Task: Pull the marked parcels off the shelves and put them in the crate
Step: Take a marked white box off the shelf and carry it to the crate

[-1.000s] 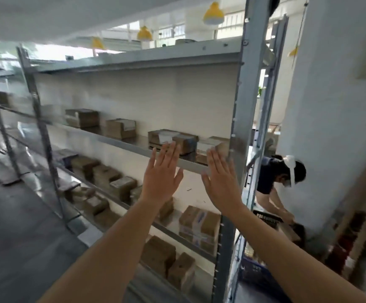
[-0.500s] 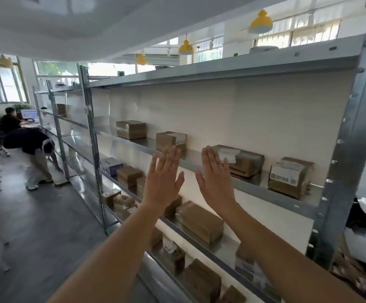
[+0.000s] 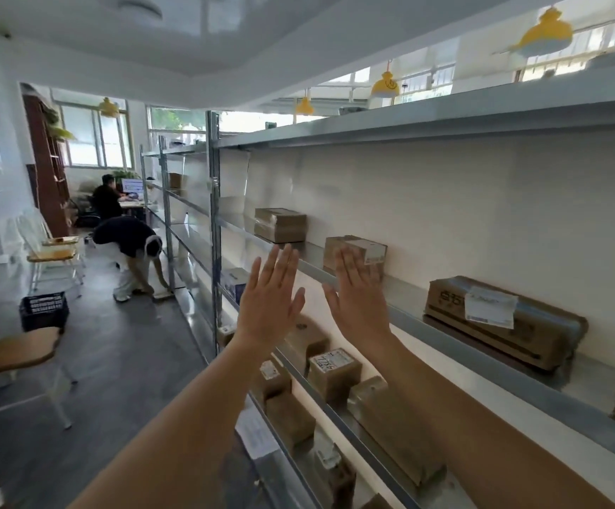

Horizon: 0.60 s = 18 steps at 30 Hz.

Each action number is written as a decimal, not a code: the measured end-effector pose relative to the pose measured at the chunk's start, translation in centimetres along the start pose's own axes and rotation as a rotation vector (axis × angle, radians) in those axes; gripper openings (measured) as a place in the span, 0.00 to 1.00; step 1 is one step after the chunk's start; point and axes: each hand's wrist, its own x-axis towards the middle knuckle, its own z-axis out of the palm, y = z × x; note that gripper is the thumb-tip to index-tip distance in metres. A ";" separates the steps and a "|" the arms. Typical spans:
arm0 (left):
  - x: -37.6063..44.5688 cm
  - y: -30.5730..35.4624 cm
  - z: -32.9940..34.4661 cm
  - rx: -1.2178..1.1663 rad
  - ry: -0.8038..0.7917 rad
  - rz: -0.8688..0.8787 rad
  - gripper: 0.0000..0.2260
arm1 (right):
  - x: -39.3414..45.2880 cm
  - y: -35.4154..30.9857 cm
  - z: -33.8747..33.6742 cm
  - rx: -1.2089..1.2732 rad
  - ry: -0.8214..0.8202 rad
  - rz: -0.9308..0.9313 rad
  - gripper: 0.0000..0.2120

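Both my hands are raised in front of a metal shelf rack [image 3: 427, 325], fingers straight, holding nothing. My left hand [image 3: 271, 299] and my right hand [image 3: 357, 299] stand side by side, apart from the parcels. Brown cardboard parcels sit on the upper shelf: one taped [image 3: 280, 225], one with a white label [image 3: 366, 251] partly behind my right fingers, and a long one [image 3: 507, 321] with a label. On the lower shelf are several more, one labelled parcel [image 3: 334, 372] among them. A dark crate [image 3: 44, 311] stands on the floor at the left.
A person [image 3: 129, 251] bends down by the rack further along the aisle; another sits at a desk [image 3: 107, 200] at the far end. Chairs [image 3: 12, 354] stand along the left wall. The rack upright [image 3: 215, 229] is just left of my hands.
The view has swung left along the rack, bringing the aisle, the crate and the bending person into sight. My hands stay raised and open in the same pose.
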 end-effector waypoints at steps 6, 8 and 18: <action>2.8 -5.9 4.2 0.111 -0.039 0.024 0.28 | 6.7 -1.0 4.9 0.086 -0.040 -0.024 0.31; 3.6 -7.6 5.5 0.111 -0.042 -0.026 0.28 | 8.3 -1.5 6.7 0.110 -0.043 -0.034 0.30; 7.0 -17.6 14.0 0.139 -0.040 -0.089 0.28 | 17.2 -7.0 18.4 0.047 -0.035 -0.123 0.31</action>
